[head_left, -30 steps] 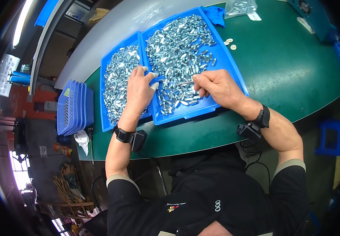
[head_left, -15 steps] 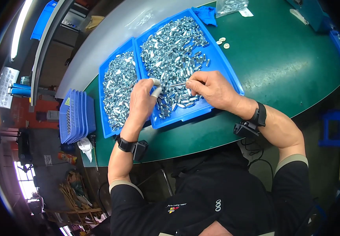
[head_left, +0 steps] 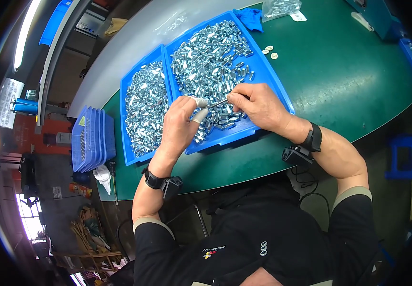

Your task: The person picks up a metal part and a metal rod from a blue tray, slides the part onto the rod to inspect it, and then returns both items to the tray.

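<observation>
My left hand, with white finger cots on thumb and index finger, is closed in a pinch on a small metal piece mostly hidden by the fingertips. My right hand grips a thin metal rod between thumb and bent fingers; its tip reaches the left fingertips. Both hands are over the near part of the right blue tray, above a heap of small shiny elongated metal pieces. Beside it on the left lies a second blue tray, filled with similar pieces.
Stacked blue baskets stand left of the green table. A blue cloth, a clear bag of metal pieces and small cream rings lie beyond and right of the trays. A blue stool is at the right.
My left hand has moved right and slightly up, bringing its fingertips to the rod's end. The rod now tilts more, and the right hand has shifted only slightly.
</observation>
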`<state>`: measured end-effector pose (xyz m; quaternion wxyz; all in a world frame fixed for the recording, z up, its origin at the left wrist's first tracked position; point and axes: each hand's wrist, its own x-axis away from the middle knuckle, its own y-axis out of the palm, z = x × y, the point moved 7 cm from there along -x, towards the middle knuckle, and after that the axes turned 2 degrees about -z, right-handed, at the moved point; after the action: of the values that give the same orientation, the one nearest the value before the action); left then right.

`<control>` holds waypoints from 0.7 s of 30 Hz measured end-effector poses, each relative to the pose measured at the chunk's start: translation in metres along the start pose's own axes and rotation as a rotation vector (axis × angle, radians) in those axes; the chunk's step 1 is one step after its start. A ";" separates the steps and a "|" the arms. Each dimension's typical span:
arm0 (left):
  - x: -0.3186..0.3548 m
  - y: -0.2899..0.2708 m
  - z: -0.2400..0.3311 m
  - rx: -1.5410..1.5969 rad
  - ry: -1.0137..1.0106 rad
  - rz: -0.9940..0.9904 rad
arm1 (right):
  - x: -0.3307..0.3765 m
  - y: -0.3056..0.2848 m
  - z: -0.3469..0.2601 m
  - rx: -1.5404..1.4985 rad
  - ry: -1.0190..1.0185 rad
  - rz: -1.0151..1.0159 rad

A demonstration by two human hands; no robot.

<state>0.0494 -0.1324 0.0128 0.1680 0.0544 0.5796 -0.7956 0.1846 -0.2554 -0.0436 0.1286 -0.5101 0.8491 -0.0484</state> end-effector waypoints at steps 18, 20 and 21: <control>0.001 0.013 0.024 0.143 0.091 0.056 | 0.003 0.009 0.002 0.027 0.154 -0.187; 0.001 0.014 0.022 0.152 0.078 0.060 | 0.003 0.011 0.002 0.061 0.161 -0.193; 0.000 0.015 0.021 0.163 0.073 0.061 | 0.003 0.011 0.002 0.027 0.139 -0.187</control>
<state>0.0565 -0.1560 0.0061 0.1661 0.1145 0.5167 -0.8321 0.1747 -0.2526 -0.0478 0.0711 -0.5809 0.8038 -0.1069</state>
